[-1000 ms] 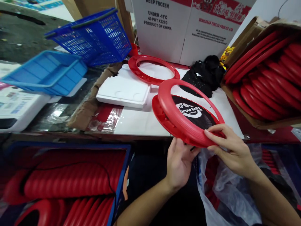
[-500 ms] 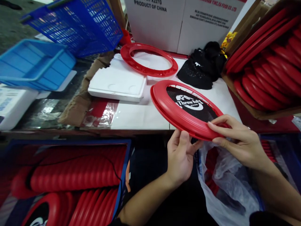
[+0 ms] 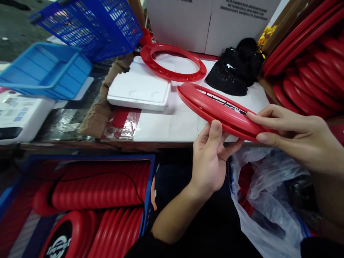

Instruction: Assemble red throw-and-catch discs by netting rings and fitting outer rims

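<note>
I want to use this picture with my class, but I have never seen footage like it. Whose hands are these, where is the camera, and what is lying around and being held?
The camera sits on a person's head and looks forward and down, so the two bare hands at the bottom are that person's own. There is no machine here. The left hand supports a red disc from below, and the right hand has a grip on its near rim. The disc is a red ring with black mesh inside, seen almost edge-on.

On the white table lie a loose red ring, a white foam block and a pile of black mesh. Two blue baskets stand to the left. A cardboard box of red rings is on the right, and a blue crate of red discs sits below.
</note>
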The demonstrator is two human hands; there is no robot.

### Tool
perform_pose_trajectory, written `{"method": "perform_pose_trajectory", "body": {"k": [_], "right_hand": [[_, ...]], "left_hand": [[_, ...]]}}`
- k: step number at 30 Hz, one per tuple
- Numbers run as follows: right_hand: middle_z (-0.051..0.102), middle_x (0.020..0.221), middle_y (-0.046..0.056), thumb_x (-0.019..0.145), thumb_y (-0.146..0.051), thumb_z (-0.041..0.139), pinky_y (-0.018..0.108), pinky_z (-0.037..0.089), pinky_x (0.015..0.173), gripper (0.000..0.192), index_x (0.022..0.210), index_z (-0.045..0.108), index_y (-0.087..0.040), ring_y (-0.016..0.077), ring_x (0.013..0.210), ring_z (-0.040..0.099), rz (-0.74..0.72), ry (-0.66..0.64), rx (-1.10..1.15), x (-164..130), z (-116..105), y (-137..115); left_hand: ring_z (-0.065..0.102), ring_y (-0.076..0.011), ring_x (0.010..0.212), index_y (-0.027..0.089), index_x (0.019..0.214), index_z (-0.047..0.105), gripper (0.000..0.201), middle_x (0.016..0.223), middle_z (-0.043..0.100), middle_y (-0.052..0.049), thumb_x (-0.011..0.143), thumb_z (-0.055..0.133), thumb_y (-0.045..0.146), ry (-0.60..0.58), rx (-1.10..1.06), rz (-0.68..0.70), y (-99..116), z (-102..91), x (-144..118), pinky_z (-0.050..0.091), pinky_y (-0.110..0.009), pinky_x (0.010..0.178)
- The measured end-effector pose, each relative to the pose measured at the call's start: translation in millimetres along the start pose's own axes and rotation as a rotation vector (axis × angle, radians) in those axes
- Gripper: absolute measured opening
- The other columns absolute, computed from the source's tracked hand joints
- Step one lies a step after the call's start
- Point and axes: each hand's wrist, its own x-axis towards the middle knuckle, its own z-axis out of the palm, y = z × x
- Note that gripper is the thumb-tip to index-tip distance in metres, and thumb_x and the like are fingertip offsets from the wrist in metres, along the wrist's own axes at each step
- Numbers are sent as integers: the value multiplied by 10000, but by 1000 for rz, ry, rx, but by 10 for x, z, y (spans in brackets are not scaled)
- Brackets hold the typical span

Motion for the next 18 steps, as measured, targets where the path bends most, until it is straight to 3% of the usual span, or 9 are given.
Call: {"method": "perform_pose_trajectory", "body": {"k": [18], "right_hand": [[702,1160,64,986,-359,746,349,629,831,420,1404,720,-396,224,1049,686,-40,-1,-84,-34,35,-72]], "left_hand": [[667,-372,1360,184,1267,735,499,1308,775,-115,940,789,558,-27,3,5,22,-64,-2,639,-485,1035]]}}
